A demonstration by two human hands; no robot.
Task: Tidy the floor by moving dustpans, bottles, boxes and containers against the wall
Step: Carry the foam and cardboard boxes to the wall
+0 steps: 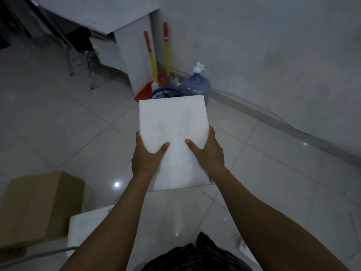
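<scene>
White box [172,118] gripped by left hand [145,159] and right hand [209,153]; blue basket [164,93], water jug [195,85] ahead.

I've got the white box [173,122] held above the tiles, broad face up. Red dustpan [143,92] and blue water bottle [195,85] stand by the wall; cardboard box [39,202] sits on the floor.

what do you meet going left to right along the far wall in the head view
chair → desk → red-yellow handles → water jug
</scene>
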